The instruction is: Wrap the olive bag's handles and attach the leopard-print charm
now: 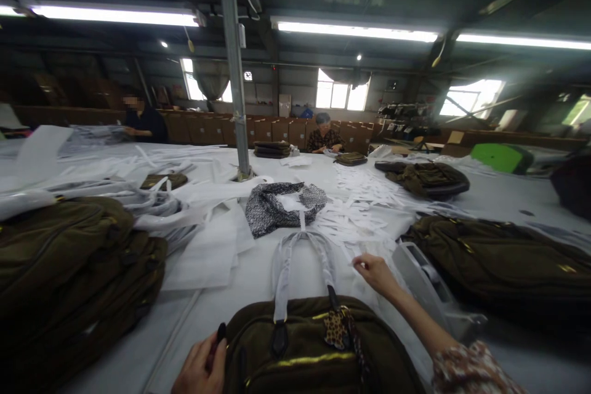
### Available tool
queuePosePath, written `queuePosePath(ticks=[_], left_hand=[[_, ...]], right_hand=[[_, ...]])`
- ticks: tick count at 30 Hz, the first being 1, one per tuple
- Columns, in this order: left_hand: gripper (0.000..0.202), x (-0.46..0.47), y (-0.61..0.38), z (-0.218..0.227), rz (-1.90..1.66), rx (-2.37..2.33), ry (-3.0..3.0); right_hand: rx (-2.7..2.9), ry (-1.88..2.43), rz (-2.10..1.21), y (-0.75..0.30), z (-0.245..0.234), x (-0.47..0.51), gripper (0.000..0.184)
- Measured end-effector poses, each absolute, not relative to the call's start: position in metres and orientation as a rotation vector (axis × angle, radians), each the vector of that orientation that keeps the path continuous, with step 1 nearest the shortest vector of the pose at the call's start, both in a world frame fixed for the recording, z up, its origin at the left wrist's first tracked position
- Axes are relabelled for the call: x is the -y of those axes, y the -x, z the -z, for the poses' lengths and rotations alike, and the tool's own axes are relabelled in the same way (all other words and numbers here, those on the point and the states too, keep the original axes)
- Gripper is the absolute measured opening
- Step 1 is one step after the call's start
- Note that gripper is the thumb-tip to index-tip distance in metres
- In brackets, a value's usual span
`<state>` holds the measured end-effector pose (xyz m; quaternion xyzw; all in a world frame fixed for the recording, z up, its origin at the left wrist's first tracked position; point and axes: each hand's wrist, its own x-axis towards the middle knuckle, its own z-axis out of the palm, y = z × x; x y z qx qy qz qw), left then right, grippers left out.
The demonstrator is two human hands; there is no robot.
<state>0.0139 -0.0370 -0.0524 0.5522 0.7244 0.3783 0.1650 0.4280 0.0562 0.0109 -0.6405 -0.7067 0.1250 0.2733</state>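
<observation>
An olive-brown handbag (314,348) stands at the near edge of the table, its two handles wrapped in white paper and raised. A leopard-print star charm (335,329) hangs on its front beside a braided cord. At the bag's left side, my left hand (201,366) is closed around a small dark piece with a rounded black tip; its kind is unclear. My right hand (376,274) is held over the table right of the handles, thumb and fingertips pinched together. White strips lie by those fingertips, and whether they grip one cannot be made out.
Stacked olive bags (69,265) lie at left, and more bags (503,258) at right. Near my right forearm is a grey plastic holder (427,280). Ahead are a black-and-white knitted piece (272,212), paper scraps (360,212) and a metal post (236,74). Two people work across the table.
</observation>
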Motion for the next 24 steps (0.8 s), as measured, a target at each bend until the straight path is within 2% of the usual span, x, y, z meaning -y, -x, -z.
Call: queuePosePath(ticks=[3, 7, 9, 17, 20, 24], left_hand=[[0.033, 0.038, -0.016, 0.054, -1.118, -2.081, -1.579], [0.032, 0.039, -0.017, 0.054, -1.143, -2.076, -1.576], [0.032, 0.039, -0.017, 0.053, -1.139, -2.072, -1.568], [0.028, 0.039, -0.016, 0.064, -1.293, -2.057, -1.768], [0.031, 0.037, -0.017, 0.069, -1.363, -2.036, -1.914], [0.032, 0.041, -0.02, 0.062, -1.356, -2.065, -1.76]], right_hand=[[1.723, 1.729, -0.351, -0.43, -0.017, -0.056, 0.028], [1.536, 1.697, -0.412, -0.435, -0.026, -0.058, 0.021], [1.435, 1.653, -0.445, -0.438, -0.034, -0.06, 0.023], [1.104, 1.373, -0.688, -0.437, -0.079, -0.064, 0.057], [1.076, 1.309, -0.828, -0.418, -0.089, -0.054, 0.052], [1.096, 1.251, -1.039, -0.363, -0.082, -0.035, 0.039]])
